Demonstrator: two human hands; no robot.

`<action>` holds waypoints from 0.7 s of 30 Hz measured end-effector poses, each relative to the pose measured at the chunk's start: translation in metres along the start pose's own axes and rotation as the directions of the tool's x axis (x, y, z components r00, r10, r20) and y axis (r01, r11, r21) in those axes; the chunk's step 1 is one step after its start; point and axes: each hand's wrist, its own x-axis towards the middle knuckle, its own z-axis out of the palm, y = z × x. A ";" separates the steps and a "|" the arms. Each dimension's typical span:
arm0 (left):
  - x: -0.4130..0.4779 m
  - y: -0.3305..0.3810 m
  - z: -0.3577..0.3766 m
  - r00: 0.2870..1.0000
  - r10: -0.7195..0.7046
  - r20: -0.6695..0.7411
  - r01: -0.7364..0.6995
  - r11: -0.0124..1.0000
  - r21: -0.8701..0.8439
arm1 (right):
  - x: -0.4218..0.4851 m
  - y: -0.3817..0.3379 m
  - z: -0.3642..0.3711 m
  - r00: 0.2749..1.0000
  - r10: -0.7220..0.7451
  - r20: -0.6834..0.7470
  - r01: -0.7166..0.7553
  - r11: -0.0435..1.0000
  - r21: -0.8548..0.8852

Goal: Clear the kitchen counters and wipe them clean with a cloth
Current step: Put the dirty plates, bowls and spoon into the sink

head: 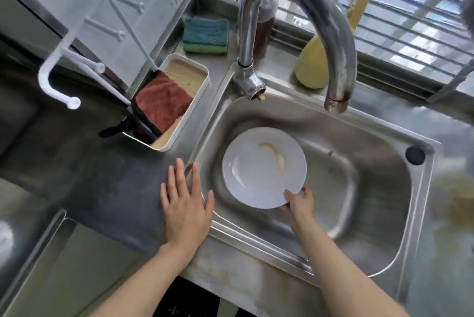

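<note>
While the right hand (298,200) pinches the near rim of the white plate (264,166), which sits tilted inside the steel sink (359,229) with a yellowish smear on its face, the left hand (186,203) lies flat and open on the dark tabletop (84,183) at the basin's edge, gripping nothing. Best handling, by my reading: lower the plate level onto the basin floor before loosening the grip, clear of the faucet (295,19). Red cloth (161,101) waits in the white tray (197,101) beside the sink, within reach for wiping.
</note>
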 end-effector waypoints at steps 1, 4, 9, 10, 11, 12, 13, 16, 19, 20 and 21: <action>0.000 0.000 0.000 1.000 0.002 -0.001 -0.002 1.000 0.003 | 0.002 0.003 0.000 1.000 0.022 -0.005 -0.022 1.000 -0.004; 0.001 0.000 0.001 1.000 0.004 -0.012 -0.004 1.000 0.010 | 0.004 0.006 0.000 0.994 0.097 0.043 -0.097 0.995 -0.001; 0.000 0.000 -0.001 1.000 -0.002 -0.002 0.002 1.000 0.003 | -0.004 -0.001 -0.002 0.973 0.169 0.158 -0.118 0.951 -0.287; 0.001 -0.001 -0.001 1.000 -0.002 0.001 0.002 1.000 0.001 | -0.007 -0.003 -0.004 0.972 0.161 0.169 -0.091 0.929 -0.357; 0.001 0.000 -0.002 1.000 -0.004 0.003 0.004 1.000 -0.003 | -0.009 -0.004 -0.007 0.973 0.140 0.183 -0.049 0.903 -0.426; 0.001 0.000 -0.002 1.000 -0.007 0.003 0.007 1.000 -0.008 | -0.014 -0.006 -0.009 0.973 0.116 0.198 -0.006 0.877 -0.481; 0.001 0.000 -0.003 1.000 -0.009 0.006 0.009 1.000 -0.013 | -0.020 -0.008 -0.012 0.974 0.087 0.210 0.036 0.853 -0.520; 0.001 0.000 -0.004 1.000 0.003 0.019 -0.002 0.999 -0.051 | -0.042 -0.015 -0.021 0.977 -0.016 0.215 0.134 0.826 -0.548; 0.002 0.000 -0.007 0.996 -0.002 0.090 0.011 0.994 -0.104 | -0.069 -0.020 -0.035 0.965 -0.123 0.231 0.225 0.839 -0.495; 0.002 0.001 -0.010 0.995 0.000 0.101 0.011 0.994 -0.111 | -0.079 -0.021 -0.040 0.960 -0.153 0.233 0.251 0.840 -0.481; 0.003 0.001 -0.013 0.994 0.009 0.113 0.005 0.993 -0.121 | -0.087 -0.022 -0.046 0.956 -0.178 0.234 0.271 0.843 -0.465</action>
